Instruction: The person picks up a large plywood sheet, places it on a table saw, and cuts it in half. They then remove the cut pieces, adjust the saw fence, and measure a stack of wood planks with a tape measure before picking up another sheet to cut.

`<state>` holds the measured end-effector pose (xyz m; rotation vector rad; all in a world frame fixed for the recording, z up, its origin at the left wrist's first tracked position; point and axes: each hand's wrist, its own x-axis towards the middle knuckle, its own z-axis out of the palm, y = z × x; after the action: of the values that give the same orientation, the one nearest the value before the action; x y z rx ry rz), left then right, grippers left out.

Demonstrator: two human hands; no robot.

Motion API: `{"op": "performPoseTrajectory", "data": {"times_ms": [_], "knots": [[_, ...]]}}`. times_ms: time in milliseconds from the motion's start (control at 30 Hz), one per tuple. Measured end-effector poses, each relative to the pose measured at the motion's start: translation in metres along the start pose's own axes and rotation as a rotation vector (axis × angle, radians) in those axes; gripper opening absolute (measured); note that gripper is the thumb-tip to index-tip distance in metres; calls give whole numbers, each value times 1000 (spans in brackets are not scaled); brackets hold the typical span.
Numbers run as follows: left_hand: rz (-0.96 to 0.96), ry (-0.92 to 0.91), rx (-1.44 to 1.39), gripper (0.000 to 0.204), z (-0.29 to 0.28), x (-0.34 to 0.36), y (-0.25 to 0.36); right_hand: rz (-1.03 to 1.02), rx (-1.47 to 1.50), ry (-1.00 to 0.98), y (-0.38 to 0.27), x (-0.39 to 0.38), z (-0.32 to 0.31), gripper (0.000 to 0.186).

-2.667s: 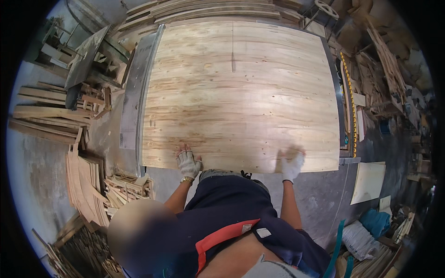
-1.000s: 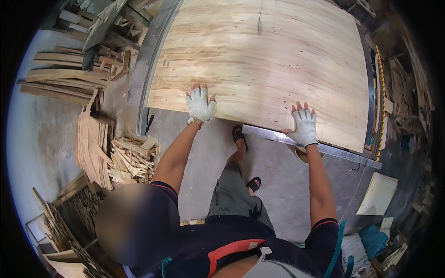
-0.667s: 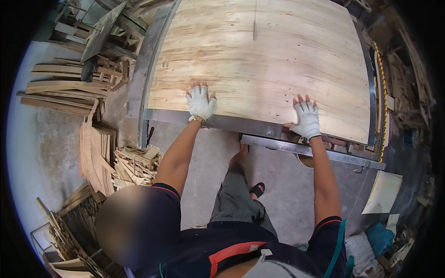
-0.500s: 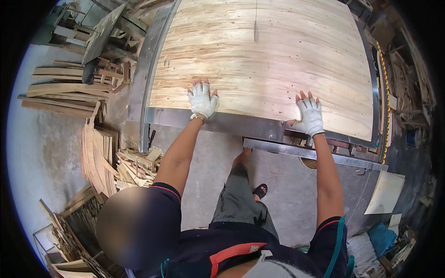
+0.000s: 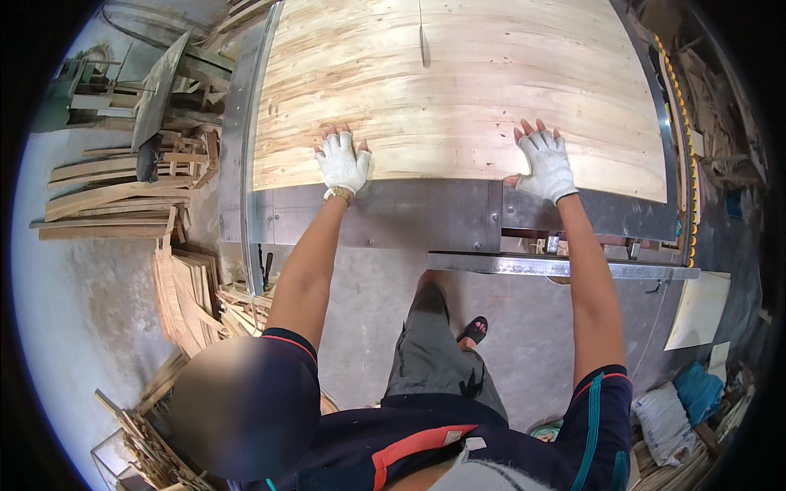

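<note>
A large pale plywood sheet [image 5: 458,106] lies flat on a grey metal saw table [image 5: 393,209], its near edge set back from the table's front edge. My left hand [image 5: 343,164], in a white fingerless glove, rests flat on the sheet near its left end, fingers spread. Flat on the near right part lies my right hand [image 5: 544,165], gloved the same way with its fingers apart. A thin dark blade [image 5: 424,47] stands up through the sheet farther ahead, with a narrow cut line running away beyond it.
A metal rail [image 5: 508,263] runs along the table's front right. Stacked boards [image 5: 123,196] and wood offcuts [image 5: 184,286] lie at the left. A yellow scalloped strip [image 5: 684,139] borders the right side. Sacks [image 5: 667,417] and a pale panel [image 5: 698,311] lie at lower right.
The plywood sheet has slid away from me, baring more of the metal table along its near edge. Both hands have moved forward with it, still flat on top.
</note>
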<state>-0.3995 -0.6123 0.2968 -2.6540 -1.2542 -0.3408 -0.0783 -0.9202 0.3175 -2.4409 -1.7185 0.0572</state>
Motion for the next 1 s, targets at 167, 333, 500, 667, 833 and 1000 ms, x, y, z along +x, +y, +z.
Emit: {"op": "performPoseTrajectory", "data": {"times_ms": [167,333,500,667,833,1000], "knots": [[11,28,9,67,7,6,1,-8,-56,53,3,3,9,103],[13,72,23,66,13,6,2,-14,-97,78,4,-4,16,101],[35,99,16,66,16,1,3,-3,-99,127,3,-14,22,100],[46,100,30,67,17,-2,3,23,-134,124,1,-21,28,101],[43,114,16,67,22,-3,2,39,-158,160,-1,-28,35,100],[59,144,4,66,27,-2,1,56,-191,161,-4,-32,42,100]]}}
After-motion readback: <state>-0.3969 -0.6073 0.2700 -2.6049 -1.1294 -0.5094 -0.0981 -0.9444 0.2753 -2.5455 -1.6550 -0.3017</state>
